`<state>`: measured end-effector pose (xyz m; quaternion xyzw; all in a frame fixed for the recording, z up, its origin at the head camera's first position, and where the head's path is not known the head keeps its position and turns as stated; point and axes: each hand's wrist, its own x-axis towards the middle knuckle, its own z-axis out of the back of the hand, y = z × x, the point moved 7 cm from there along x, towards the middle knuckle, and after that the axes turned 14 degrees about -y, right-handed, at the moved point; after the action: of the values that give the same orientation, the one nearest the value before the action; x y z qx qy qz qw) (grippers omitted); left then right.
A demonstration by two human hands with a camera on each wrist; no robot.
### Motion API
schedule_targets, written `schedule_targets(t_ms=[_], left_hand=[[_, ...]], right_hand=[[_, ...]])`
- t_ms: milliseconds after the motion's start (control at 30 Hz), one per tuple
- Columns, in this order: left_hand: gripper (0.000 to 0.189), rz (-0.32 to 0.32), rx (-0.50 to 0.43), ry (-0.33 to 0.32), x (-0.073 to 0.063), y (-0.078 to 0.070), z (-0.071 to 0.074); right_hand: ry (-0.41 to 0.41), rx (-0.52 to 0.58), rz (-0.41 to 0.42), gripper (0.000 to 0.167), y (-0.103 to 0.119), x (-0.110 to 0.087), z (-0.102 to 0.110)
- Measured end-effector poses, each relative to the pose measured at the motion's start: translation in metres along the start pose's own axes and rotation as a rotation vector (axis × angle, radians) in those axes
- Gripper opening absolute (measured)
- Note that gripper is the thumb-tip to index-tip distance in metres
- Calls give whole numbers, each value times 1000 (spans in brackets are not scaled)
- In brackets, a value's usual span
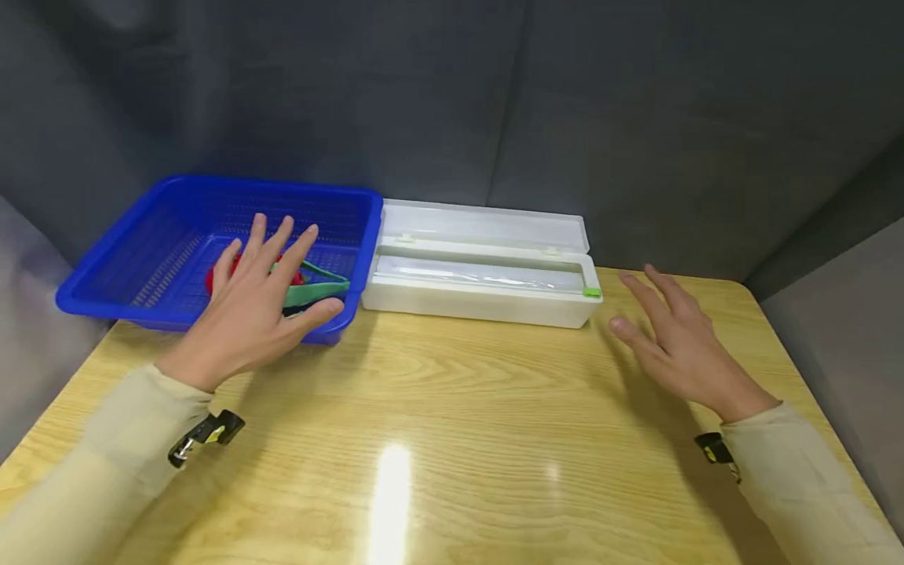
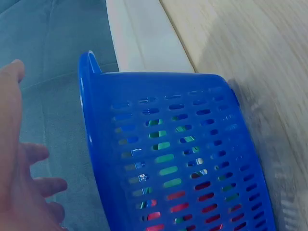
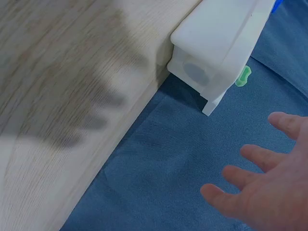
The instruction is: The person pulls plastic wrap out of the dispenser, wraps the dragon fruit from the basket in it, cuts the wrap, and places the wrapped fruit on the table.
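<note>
My left hand hovers over the near side of a blue plastic basket, fingers spread and holding nothing. Partly hidden under it in the basket are a red item and a green item; their kinds cannot be made out. The left wrist view shows red and green through the slots of the basket wall. To the right of a white cling film box, my right hand is held above the table with fingers apart, touching nothing. The box's lid is swung back, showing a wrapped roll.
A green slider sits at the box's right end. The box stands against the basket's right side. Behind the wooden table hangs a dark cloth, and grey panels flank both sides.
</note>
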<state>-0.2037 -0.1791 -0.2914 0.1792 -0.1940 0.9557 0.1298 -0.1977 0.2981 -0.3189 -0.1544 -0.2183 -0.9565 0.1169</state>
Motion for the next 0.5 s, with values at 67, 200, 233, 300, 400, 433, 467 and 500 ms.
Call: schedule_targets(t_ms=[67, 200, 233, 300, 400, 433, 467, 500], left_hand=[[93, -10, -12, -11, 4, -4, -2], [92, -11, -37, -8, 8, -11, -7], [92, -13, -46, -11, 9, -13, -9], [90, -21, -62, -18, 11, -16, -10], [89, -36, -79, -41, 15, -20, -11], [88, -40, -83, -48, 16, -20, -12], [88, -41, -87, -52, 17, -21, -12], [88, -42, -90, -56, 17, -21, -12]], right_hand=[[-4, 8, -15, 68, -1, 1, 1], [5, 20, -42, 70, 0, 4, -2], [5, 24, -46, 70, 0, 5, -3], [4, 29, -52, 71, 2, 6, -5], [-12, 38, -57, 71, 4, 8, -6], [-19, 40, -58, 70, 4, 8, -7], [-23, 42, -59, 70, 5, 9, -7], [-29, 45, -61, 70, 6, 9, -8]])
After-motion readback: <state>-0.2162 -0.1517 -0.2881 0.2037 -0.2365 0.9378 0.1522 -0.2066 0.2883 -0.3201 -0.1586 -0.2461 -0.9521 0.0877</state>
